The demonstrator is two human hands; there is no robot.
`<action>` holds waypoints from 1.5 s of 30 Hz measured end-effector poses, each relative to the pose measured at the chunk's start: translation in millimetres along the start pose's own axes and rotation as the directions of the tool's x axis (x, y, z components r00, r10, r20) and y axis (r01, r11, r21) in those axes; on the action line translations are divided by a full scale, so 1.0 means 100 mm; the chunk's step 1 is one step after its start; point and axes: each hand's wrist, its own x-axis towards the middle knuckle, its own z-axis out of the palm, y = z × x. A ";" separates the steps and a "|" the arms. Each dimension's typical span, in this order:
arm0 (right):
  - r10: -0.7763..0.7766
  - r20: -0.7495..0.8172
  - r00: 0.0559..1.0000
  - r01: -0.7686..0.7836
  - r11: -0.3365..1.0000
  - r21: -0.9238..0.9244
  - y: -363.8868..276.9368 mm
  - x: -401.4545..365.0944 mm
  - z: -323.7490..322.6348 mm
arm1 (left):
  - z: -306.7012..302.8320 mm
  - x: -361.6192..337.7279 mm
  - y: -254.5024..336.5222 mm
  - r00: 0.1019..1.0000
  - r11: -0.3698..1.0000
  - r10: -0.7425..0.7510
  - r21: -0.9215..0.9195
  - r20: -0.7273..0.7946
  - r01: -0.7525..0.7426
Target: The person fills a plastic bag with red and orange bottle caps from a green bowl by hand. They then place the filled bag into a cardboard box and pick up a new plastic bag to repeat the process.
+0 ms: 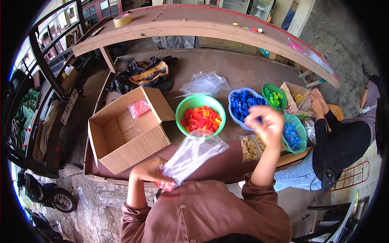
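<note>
My left hand (153, 172) is closed around the lower end of a clear plastic bag (192, 156), with some red caps at its bottom. The bag's upper end reaches the near rim of a green bowl (180, 106) of red and orange caps (201, 119). Raised on the right, near a blue bowl (231, 109) of dark blue caps (243, 101), is my right hand (267, 123). Its fingers are curled toward the thumb; whether they pinch anything is too small to tell. An open cardboard box (129, 141) at the left holds a filled bag of red caps (139, 108).
Empty clear bags (206, 84) and black plastic (152, 75) lie farther back. At the right are a green basket (275, 97), a basket of light blue caps (292, 135) and bags of tan caps (250, 148). A co-worker's hands (319, 101) are near a small box (289, 95).
</note>
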 end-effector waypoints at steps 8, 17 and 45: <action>-0.031 0.436 0.899 0.189 0.927 -0.323 -0.03 -0.12 0.50 | 0.06 0.16 -0.08 0.992 0.992 -0.120 0.031 -0.037 0.122; -0.052 -0.114 0.992 0.051 0.999 -0.011 0.13 0.01 0.21 | 0.08 0.20 -0.28 0.987 0.996 -0.071 -0.061 -0.146 0.062; 0.300 0.192 0.934 -0.312 0.950 0.035 0.64 -0.35 0.72 | 0.13 0.35 -0.58 0.919 0.996 0.068 0.082 -0.388 -0.039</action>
